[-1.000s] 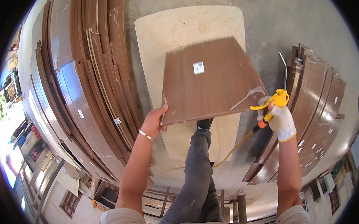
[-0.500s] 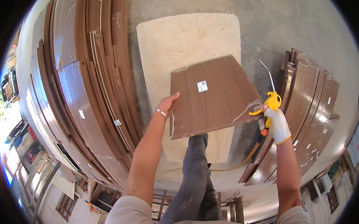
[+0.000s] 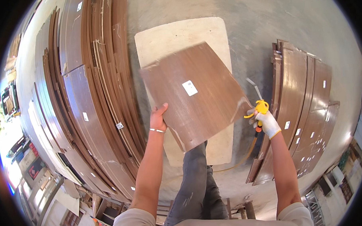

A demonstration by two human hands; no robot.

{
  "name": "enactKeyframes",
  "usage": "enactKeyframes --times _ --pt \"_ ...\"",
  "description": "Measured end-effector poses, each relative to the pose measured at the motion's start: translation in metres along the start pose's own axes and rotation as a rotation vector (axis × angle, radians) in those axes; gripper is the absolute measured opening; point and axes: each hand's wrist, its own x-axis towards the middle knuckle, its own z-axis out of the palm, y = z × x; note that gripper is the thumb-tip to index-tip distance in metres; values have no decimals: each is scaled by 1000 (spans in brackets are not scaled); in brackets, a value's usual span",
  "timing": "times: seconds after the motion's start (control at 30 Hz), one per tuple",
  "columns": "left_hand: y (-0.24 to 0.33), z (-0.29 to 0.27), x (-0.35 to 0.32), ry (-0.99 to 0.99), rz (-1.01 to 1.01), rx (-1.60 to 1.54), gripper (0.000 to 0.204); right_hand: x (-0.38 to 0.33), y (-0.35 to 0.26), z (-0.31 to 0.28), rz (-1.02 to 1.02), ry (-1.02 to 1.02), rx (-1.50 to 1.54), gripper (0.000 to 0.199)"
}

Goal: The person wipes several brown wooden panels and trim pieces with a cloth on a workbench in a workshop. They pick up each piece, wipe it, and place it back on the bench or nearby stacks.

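A brown wood-grain panel (image 3: 204, 100) with a white label on its face is held up in front of me, tilted. My left hand (image 3: 158, 117), bare with a white band at the wrist, grips its left edge; the thumb lies on the face and the other fingers are hidden underneath. At the panel's right corner, my right hand (image 3: 266, 121) wears a white glove and is closed around a yellow air blow gun (image 3: 262, 106) with a bent metal nozzle. Some of the gloved fingers reach that corner, where clear wrapping film shows. How firmly they hold the panel I cannot tell.
A pale board (image 3: 182, 31) lies on the concrete floor beneath the panel. Long brown panels (image 3: 78, 88) are stacked at the left, and another stack (image 3: 298, 97) stands at the right. A yellowish hose (image 3: 246, 160) trails from the blow gun across the floor, past my legs.
The panel has shifted to the left and turned counterclockwise, its right side now higher than its near left corner. Both hands moved with it, the blow gun drawn left as well.
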Motion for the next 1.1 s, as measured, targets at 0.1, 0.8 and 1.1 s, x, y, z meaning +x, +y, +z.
enactKeyframes --times 0.1,0.8,1.1 --pt "19 15 -33 -105 202 188 50 -22 47 -2 90 74 -314 12" --pt "-87 0 -131 94 921 978 33 -278 395 10 104 148 -650 29" --pt "-129 -98 -204 129 803 1058 34 -305 426 31 95 89 -773 43"
